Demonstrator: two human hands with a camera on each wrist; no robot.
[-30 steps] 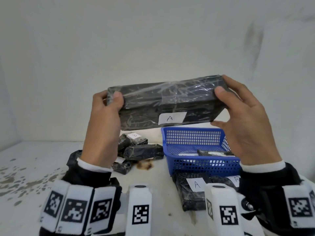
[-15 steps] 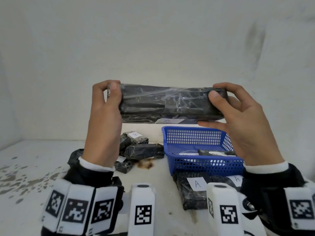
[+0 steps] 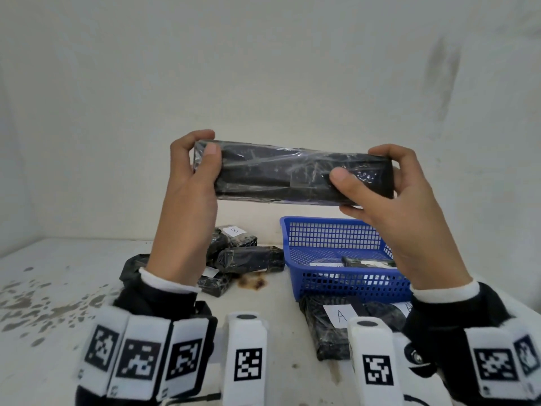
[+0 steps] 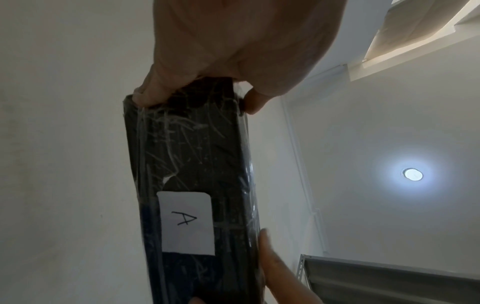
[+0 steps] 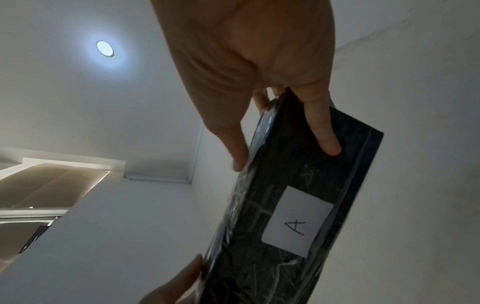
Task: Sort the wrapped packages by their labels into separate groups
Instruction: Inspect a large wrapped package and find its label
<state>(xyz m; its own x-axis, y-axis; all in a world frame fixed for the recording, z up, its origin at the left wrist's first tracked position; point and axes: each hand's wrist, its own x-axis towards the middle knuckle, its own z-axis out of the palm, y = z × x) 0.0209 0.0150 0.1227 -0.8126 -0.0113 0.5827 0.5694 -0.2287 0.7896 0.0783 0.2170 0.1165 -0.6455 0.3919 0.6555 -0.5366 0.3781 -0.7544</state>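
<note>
- Black plastic film, glossy with clear tape, covers the long package [image 3: 292, 172] held level in the air above the bench [image 3: 73, 288], in front of the pale wall.
- At its left end the left hand [image 3: 187, 206] has its grip closed round the package: thumb on the near face, fingers curled over the top edge and down the far side.
- At its right end the right hand [image 3: 398, 218] has its grip closed the same way, thumb pressed on the near face, fingers wrapped behind and under.
- On the underside, seen from both wrist views, sits a white label [image 4: 185, 223] marked "A"; from the head view this label is hidden.
- Below the right hand stands a blue mesh basket [image 3: 330, 238] on the bench, with at least one dark package [image 3: 367, 262] lying in it.
- Just near of the basket, touching its front wall, lies another black package with an "A" label [image 3: 339, 316]; a second label peeks out to its right, partly hidden by the sleeve.
- Left of the basket, under the left hand, is a loose pile of black packages [image 3: 248, 257]; the farthest one bears a "B" label [image 3: 234, 230].
- A brown stain [image 3: 253, 282] marks the bench beside that pile, and grey flecks spread over the bench at far left.
</note>
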